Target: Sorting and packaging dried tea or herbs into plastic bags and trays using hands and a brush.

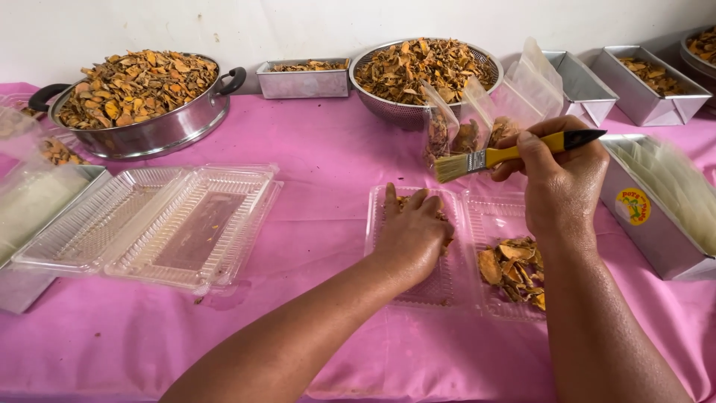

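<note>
A small home-style food packing workspace, set up on a table under a bright pink tablecloth [313, 172] against a plain white wall [298, 22]. At ten o'clock sits a wide steel pot with black handles [149, 134] heaped with dried orange-brown slices. At twelve o'clock stands a steel mesh colander [395, 112] full of the same slices. Rectangular metal tins [302, 83] line the far edge toward two o'clock. Empty clear plastic hinged boxes [149, 224] lie at nine o'clock, and small clear bags [455, 119] stand near centre.

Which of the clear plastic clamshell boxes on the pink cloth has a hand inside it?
The open clamshell box in front of the person: the left hand presses into it. The stacked boxes further left lie untouched.
</note>
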